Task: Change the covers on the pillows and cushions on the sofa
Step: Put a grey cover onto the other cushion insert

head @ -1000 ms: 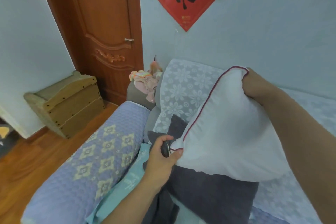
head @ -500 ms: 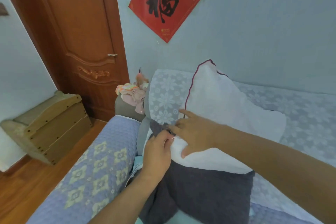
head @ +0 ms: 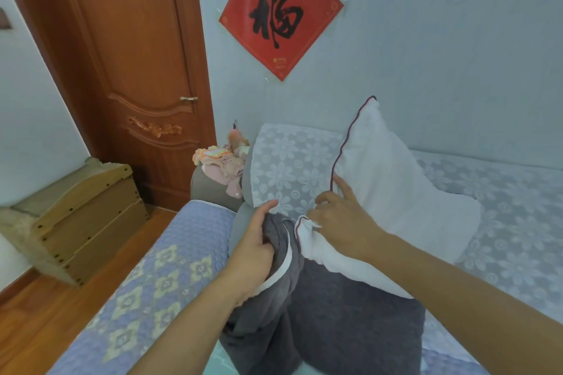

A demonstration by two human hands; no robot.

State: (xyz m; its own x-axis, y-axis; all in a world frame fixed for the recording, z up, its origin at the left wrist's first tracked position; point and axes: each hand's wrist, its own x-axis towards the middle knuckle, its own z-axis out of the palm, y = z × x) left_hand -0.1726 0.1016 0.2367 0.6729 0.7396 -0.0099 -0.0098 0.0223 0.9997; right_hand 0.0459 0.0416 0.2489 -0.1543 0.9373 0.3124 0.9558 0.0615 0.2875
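Two hands point(head: 292, 237), one pillow point(head: 393, 192), one cover point(head: 335, 313)

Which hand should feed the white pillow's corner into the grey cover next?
Right hand: probably, it pinches the white pillow corner beside the grey cover, whose opening the left hand grips.

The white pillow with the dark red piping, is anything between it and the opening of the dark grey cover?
Nothing visible does. The left hand grips the dark grey cover at its edge, and the right hand pinches the corner of the white pillow with dark red piping right beside it.
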